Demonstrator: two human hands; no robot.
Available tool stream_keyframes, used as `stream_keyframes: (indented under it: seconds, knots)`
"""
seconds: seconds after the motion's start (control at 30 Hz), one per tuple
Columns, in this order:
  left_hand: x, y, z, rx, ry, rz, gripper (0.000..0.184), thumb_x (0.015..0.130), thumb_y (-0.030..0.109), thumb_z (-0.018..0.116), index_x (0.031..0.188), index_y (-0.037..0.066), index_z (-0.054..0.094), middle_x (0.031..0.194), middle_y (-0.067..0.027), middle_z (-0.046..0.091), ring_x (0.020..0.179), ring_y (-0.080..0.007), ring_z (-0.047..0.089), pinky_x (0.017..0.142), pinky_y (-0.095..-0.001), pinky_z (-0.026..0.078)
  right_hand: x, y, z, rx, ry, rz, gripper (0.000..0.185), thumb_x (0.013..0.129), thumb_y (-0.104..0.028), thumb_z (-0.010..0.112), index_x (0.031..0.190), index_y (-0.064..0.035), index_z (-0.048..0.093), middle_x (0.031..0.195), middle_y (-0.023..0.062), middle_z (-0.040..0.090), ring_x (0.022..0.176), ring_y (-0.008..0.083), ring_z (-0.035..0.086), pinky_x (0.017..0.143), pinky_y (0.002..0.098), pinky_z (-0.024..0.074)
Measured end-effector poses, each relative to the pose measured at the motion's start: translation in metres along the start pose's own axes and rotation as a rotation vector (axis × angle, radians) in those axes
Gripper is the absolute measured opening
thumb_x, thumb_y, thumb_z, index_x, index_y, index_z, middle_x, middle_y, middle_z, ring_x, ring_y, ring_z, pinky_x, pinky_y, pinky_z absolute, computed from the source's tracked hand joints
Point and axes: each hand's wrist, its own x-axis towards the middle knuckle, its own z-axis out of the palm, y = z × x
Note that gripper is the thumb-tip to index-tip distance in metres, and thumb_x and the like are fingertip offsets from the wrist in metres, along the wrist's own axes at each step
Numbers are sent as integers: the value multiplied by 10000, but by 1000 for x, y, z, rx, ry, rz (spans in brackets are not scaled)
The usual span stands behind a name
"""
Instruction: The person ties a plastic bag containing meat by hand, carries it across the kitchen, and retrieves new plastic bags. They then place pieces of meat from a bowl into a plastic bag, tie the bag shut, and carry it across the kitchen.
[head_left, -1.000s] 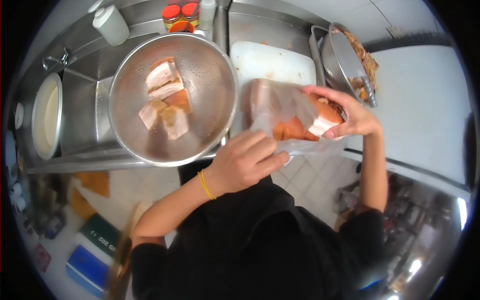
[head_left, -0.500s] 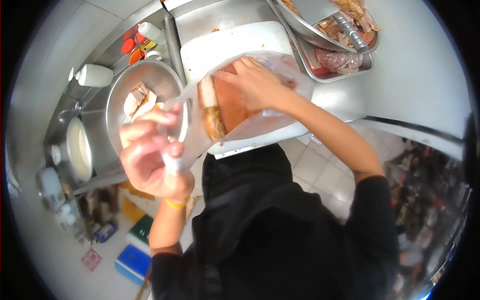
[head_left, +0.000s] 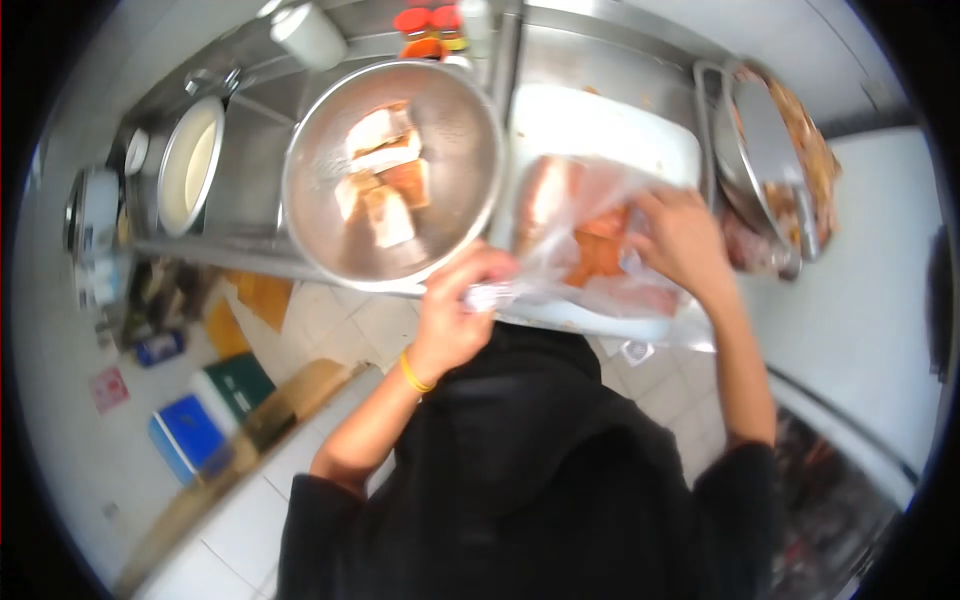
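A clear plastic bag (head_left: 552,262) with brownish-red slabs of meat (head_left: 597,250) in it lies on a white cutting board (head_left: 600,120). My left hand (head_left: 462,305) is closed around a bunched end of the bag, beside the front rim of a steel bowl (head_left: 310,215). At the other side of the bag my right hand (head_left: 685,240) has its fingers curled on the plastic; its fingertips are partly blurred. Several pale and brown chunks of meat (head_left: 388,215) sit in the bowl.
To the right, a metal bowl (head_left: 745,165) holds cooked-looking meat and a wide-bladed cleaver (head_left: 770,135). On the left are a white basin (head_left: 190,165) and a tap (head_left: 212,82). Red-capped jars (head_left: 412,22) and a white bottle (head_left: 310,38) stand at the back.
My left hand has come down from its raised position to beside the bowl, still gripping the bag. My right hand has shifted from over the meat to the bag's right side. The view has turned left.
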Motion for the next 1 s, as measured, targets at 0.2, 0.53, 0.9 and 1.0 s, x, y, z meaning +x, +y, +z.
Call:
stream_keyframes:
  seconds: [0.2, 0.53, 0.9, 1.0]
  knots:
    - [-37, -39, -17, -96, -536, -193, 346, 765, 11, 673, 1101, 1, 592, 1031, -144, 600, 959, -350, 587, 830, -379, 469, 51, -77, -76, 258, 4, -135, 262, 728, -98, 695, 974, -25, 642, 860, 164, 614, 805, 358, 593, 710, 409, 474]
    - [1, -99, -161, 77, 79, -280, 453, 737, -112, 558, 1167, 30, 556, 1177, -163, 553, 1034, -295, 589, 886, -356, 462, 260, -194, 111, -42, 189, -390, 668, 651, -62, 698, 1279, -138, 485, 1165, 127, 494, 1180, 316, 436, 888, 433, 404]
    - [61, -193, -213, 275, -265, -530, 630, 726, 66, 669, 1317, 18, 455, 1201, -202, 557, 1134, -339, 535, 939, -381, 438, 245, -192, 78, -320, -346, -137, 556, 687, -153, 725, 1213, -126, 547, 1233, 129, 477, 1244, 299, 412, 994, 439, 359]
    - [93, -229, -216, 127, -262, -625, 686, 777, 226, 686, 1363, -3, 415, 1201, -244, 582, 1125, -297, 577, 921, -361, 455, 230, -179, 76, -158, -343, -94, 506, 716, -217, 745, 1184, -102, 591, 1144, 142, 564, 1118, 308, 537, 932, 423, 431]
